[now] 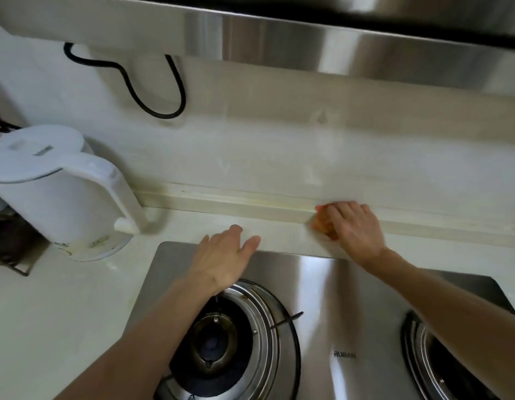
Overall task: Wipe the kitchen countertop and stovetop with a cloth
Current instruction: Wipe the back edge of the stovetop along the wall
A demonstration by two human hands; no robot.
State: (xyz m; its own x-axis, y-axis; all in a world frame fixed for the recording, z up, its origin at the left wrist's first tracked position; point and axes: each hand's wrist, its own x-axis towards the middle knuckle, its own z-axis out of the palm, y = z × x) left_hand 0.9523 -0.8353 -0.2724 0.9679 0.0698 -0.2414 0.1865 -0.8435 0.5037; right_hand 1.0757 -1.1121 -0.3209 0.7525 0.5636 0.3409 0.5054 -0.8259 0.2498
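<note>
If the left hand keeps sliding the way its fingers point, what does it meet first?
The left hand points up and right across bare countertop, so it would likely meet the raised ledge below the wall first. The kettle sits off to its left, outside that line. Depth is uncertain.
</note>
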